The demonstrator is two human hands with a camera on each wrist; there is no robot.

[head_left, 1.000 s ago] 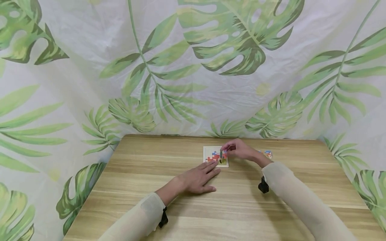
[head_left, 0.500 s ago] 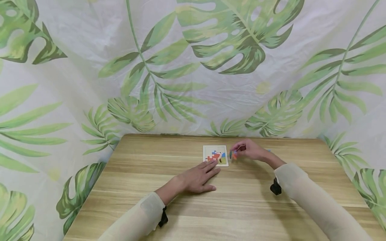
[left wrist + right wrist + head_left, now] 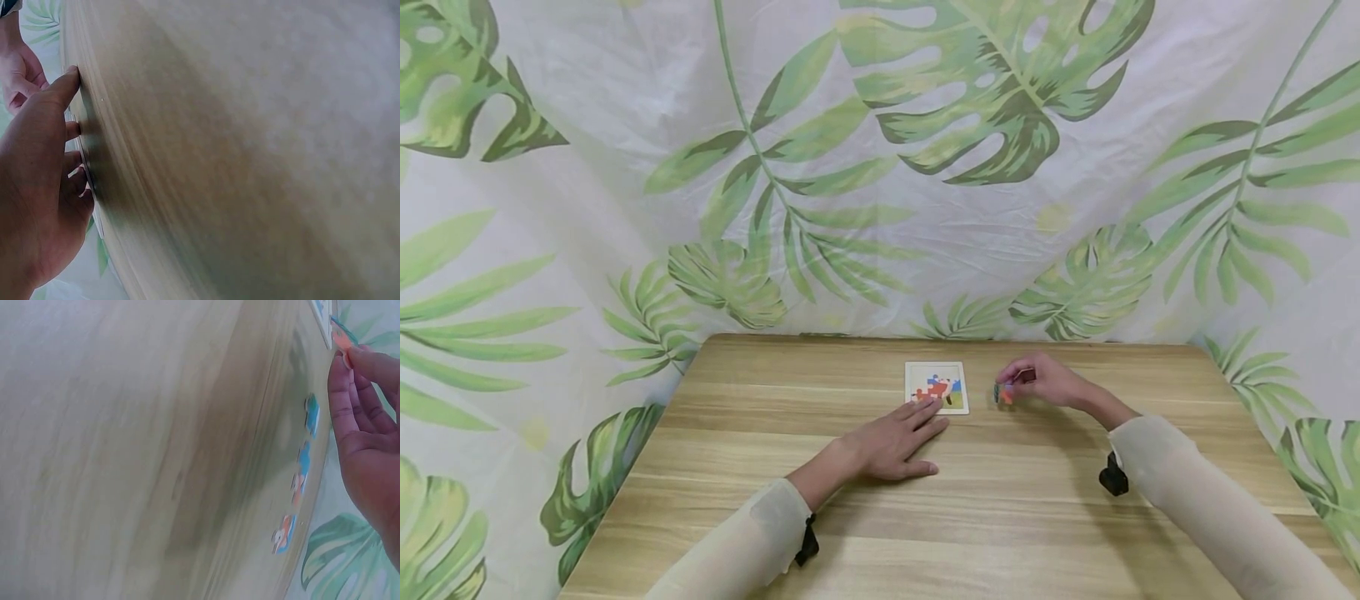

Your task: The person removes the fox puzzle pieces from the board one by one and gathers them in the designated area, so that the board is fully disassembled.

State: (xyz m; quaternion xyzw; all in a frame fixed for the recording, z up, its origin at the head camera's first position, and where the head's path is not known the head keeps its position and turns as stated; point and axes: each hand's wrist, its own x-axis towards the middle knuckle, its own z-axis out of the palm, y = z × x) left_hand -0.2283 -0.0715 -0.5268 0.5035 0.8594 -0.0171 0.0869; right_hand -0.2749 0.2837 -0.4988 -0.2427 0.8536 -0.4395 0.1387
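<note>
A square jigsaw puzzle board (image 3: 916,372) with a white border lies near the far side of the table. Part of its picture is filled with red, blue and yellow-green pieces; white backing shows elsewhere. My left hand (image 3: 897,443) lies flat, fingers straight, the fingertips over the board's lower edge and covering some of it. To the right of the board, my right hand (image 3: 1048,380) pinches a puzzle piece (image 3: 342,339) between thumb and fingers. That piece is orange with blue-green, and it is held on edge above the table.
Several loose puzzle pieces lie in a row in the right wrist view: a blue-green piece (image 3: 312,415), a blue and orange piece (image 3: 301,470) and an orange-white piece (image 3: 284,534). A leaf-print cloth (image 3: 880,250) hangs behind the wooden table (image 3: 760,375).
My right hand has moved from over the board to the right, with the puzzle piece still pinched in it, uncovering the board's right part. The left hand has stayed in place.
</note>
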